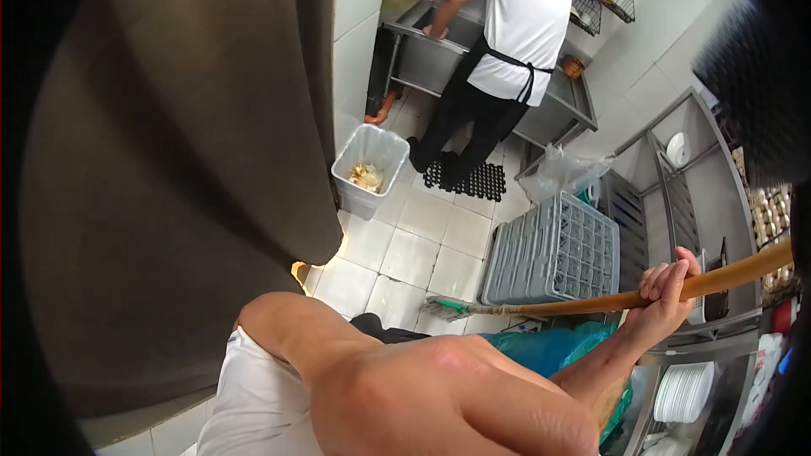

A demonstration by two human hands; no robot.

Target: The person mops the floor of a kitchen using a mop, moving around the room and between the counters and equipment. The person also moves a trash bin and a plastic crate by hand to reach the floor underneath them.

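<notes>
My right hand (666, 294) is wrapped round a long wooden pole (574, 306), which slants down and leftward across the view. At its far end, a small green-and-whitish head (449, 307) rests near the floor tiles; I cannot make out whether it is a mop or a brush. Very close to the camera, my left hand (456, 388) looms large with its knuckles bent. The lower frame edge cuts off its fingers, so whether anything is in them does not show. Just behind my left hand lies a blue-green plastic bag (557, 344).
A co-worker (524, 25) stands at a steel sink (427, 59) on a black mat (477, 179). Grey glass racks (549, 249) are stacked beside the pole. A waste bin (372, 160) holds scraps. Steel shelving with plates (684, 393) lines the right; a dark curtain-like surface (169, 186) fills the left.
</notes>
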